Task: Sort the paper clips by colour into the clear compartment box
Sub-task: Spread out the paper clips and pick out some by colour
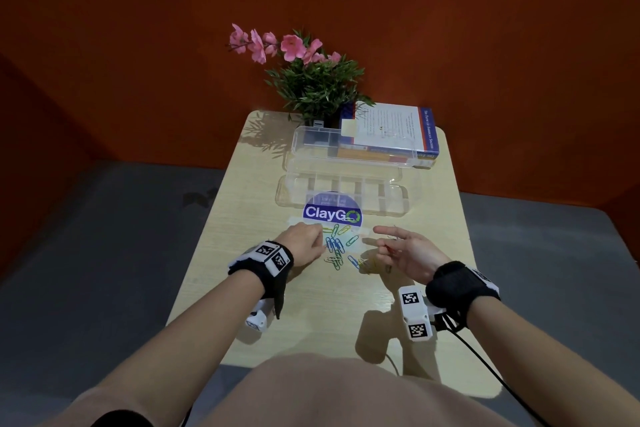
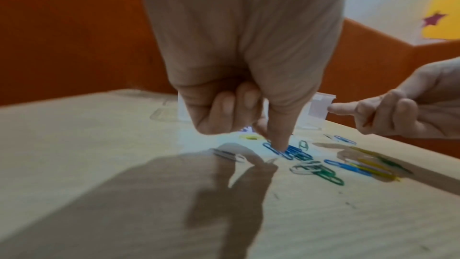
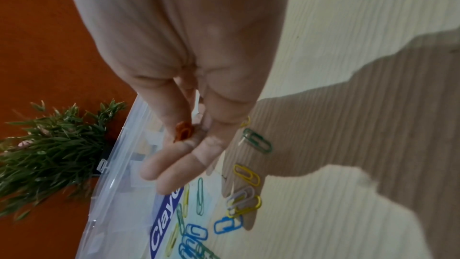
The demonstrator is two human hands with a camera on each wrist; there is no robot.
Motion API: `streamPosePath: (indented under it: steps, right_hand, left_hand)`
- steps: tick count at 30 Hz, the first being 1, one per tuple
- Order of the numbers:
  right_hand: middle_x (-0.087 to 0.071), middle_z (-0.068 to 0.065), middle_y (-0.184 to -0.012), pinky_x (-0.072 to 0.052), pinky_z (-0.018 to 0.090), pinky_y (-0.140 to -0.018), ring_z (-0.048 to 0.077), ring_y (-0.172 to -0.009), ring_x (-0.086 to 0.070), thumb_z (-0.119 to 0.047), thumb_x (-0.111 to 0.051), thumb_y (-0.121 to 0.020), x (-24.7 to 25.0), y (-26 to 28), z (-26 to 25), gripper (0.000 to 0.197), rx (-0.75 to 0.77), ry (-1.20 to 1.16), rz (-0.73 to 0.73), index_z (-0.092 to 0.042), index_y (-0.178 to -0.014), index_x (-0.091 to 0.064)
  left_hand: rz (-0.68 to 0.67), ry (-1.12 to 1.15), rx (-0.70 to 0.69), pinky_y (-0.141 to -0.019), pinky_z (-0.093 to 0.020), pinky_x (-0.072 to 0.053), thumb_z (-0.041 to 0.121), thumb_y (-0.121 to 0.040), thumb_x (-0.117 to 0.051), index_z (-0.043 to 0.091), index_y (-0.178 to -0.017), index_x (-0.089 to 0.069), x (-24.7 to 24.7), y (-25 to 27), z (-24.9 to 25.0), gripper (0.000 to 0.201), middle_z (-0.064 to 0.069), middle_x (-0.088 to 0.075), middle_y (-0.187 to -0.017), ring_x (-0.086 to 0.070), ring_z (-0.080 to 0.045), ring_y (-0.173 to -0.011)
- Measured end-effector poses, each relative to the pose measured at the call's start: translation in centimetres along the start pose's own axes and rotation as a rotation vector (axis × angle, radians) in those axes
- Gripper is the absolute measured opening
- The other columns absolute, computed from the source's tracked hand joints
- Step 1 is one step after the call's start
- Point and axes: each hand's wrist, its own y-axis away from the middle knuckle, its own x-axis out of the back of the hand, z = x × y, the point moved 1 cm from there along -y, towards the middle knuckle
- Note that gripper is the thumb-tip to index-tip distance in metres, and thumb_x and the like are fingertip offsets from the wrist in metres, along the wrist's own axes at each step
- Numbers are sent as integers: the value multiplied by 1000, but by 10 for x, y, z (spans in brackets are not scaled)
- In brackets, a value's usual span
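Progress: early. Clear compartment box (image 1: 398,206) is open, lid up; compartments look empty, nothing sorted yet.
Left to do: paper clips (image 1: 336,262) (yellow, green, blue, grey) lie loose on table (image 1: 311,315) btwn hands, near box front.
L hand (image 1: 301,243): thumb + index pinch down on blue clips (image 1: 333,244).
R hand (image 1: 410,251): thumb pins red clips (image 3: 183,133) vs fingers.
Materials: clips are thin looped wire w/ glossy coat; box hard clear plastic; table smooth, pale wood-grain.

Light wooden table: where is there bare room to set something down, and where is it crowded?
Free: the near strip between both wrists and the light wooden table's front edge; the left margin beside the clear compartment box. Crowded: the coloured paper clips between the left hand and right hand, and the far end with blue-spined book and pink-flowered plant.
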Motion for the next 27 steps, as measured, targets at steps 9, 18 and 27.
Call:
streamPosePath:
  steps: [9, 18, 27]
  right_hand:
    - [-62, 23, -111, -61, 24, -62, 27, -89, -67, 14, -41, -90, 1, -10, 2, 36, 11, -56, 24, 3, -124, -51]
    - [-72, 17, -76, -58, 20, -54, 18, -61, -71, 11, -37, -92, -6, -16, -11, 28, -65, -119, 18, 4, -111, -57]
    - [-58, 17, -93, -61, 26, -59, 24, -83, -61, -1, -38, -96, -55, -28, -59, 24, -86, -25, -60, 7, -115, -51]
  left_hand:
    - [248, 824, 275, -61, -29, -30, 22, -98, -31, 21, -66, -34, 52, -9, 3, 32, 1, -32, -65, -32, -16, -61]
    - [196, 944, 446, -47, -23, -32, 9, -94, -30, 5, -73, -49, 108, -61, -6, 29, -8, -43, -58, -36, -17, -47]
    - [65, 1112, 474, -59, -29, -46, 15, -99, -25, -1, -97, -48, 115, -65, -2, 28, -14, -49, -82, -52, -25, -70]
